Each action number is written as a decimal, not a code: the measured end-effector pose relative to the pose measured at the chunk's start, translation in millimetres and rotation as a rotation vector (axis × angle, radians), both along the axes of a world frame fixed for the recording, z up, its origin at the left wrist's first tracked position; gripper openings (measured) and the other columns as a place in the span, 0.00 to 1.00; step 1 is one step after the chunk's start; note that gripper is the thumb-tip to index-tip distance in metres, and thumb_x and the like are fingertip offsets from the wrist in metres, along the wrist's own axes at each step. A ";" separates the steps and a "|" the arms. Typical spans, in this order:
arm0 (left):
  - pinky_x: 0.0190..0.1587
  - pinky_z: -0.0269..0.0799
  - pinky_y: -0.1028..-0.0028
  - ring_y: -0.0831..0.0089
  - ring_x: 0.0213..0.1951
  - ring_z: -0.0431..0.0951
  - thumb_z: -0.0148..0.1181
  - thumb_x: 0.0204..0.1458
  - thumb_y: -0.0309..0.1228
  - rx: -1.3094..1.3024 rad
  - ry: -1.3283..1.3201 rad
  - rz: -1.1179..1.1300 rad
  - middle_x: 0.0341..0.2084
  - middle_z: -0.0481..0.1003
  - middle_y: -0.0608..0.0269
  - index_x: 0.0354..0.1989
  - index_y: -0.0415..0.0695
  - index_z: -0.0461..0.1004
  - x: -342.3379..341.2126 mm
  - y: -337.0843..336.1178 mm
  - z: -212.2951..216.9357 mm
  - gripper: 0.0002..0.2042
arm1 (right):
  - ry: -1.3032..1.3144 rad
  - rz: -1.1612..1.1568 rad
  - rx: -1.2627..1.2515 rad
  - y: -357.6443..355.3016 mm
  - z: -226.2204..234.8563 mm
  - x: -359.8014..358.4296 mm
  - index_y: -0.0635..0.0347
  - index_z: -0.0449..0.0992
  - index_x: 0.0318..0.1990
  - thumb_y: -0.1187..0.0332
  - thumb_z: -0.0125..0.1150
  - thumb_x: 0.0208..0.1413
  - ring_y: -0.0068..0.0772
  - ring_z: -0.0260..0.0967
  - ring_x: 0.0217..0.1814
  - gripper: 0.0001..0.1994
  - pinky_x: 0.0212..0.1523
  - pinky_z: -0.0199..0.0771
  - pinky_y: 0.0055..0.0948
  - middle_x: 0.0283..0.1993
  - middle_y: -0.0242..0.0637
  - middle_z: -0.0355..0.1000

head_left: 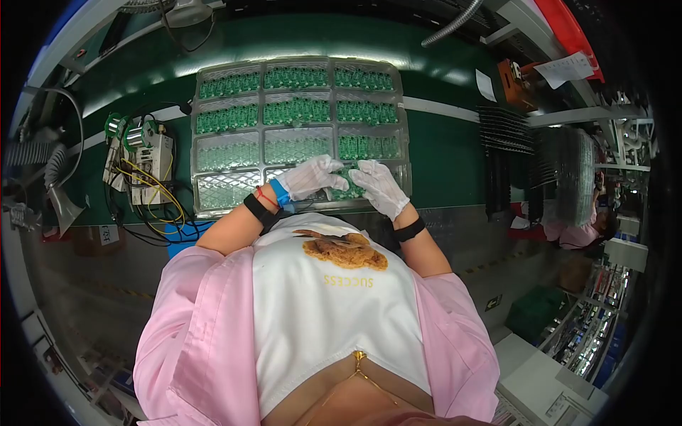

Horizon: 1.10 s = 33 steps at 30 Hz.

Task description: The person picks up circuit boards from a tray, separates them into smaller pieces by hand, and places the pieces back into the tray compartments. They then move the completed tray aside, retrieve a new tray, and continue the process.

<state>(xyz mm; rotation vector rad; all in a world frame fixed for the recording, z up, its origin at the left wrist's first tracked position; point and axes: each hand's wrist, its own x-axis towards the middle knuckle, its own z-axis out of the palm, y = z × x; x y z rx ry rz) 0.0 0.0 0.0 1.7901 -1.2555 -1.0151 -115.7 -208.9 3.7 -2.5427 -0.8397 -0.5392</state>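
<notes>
A clear plastic tray (298, 130) divided into compartments lies on the green bench. Small green circuit boards (297, 111) stand in rows in many of its compartments. Both my hands, in white gloves, are over the near right compartment. My left hand (307, 178) has its fingers curled toward more green circuit boards (348, 186) between the hands. Opposite it, my right hand (381, 187) bends its fingers onto the same boards. The gloves partly hide the fingertips and what exactly each one grips. The near left compartment shows bare, see-through plastic.
Left of the tray stands a soldering station (150, 167) with solder spools (138, 135) and tangled cables. Stacks of black trays (504, 138) and clear trays (574, 174) stand at right. Flexible ducts (455, 25) hang above. Another person's pink sleeve (574, 233) shows far right.
</notes>
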 end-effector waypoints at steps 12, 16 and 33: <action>0.45 0.72 0.67 0.61 0.37 0.73 0.61 0.46 0.34 -0.167 -0.208 0.576 0.37 0.68 0.44 0.41 0.37 0.73 1.5 -1.1 -17.9 0.16 | 0.708 -1.039 0.248 -41.2 -53.4 51.5 0.67 0.73 0.38 0.68 0.65 0.45 0.51 0.72 0.33 0.14 0.36 0.73 0.39 0.33 0.49 0.73; 0.42 0.72 0.66 0.60 0.37 0.74 0.66 0.39 0.34 -0.123 0.157 0.694 0.34 0.70 0.45 0.45 0.35 0.70 -1.0 -4.7 -16.4 0.23 | 0.575 -1.036 0.048 -42.8 -49.4 49.2 0.67 0.73 0.38 0.68 0.66 0.44 0.51 0.73 0.36 0.15 0.39 0.73 0.39 0.36 0.52 0.74; 0.40 0.71 0.68 0.63 0.38 0.77 0.70 0.33 0.31 -0.102 -0.021 0.707 0.30 0.75 0.55 0.33 0.37 0.69 -11.2 -30.1 -9.1 0.20 | 0.591 -1.043 0.386 -24.8 -12.4 29.5 0.64 0.71 0.39 0.65 0.67 0.44 0.50 0.72 0.39 0.17 0.39 0.72 0.39 0.37 0.50 0.74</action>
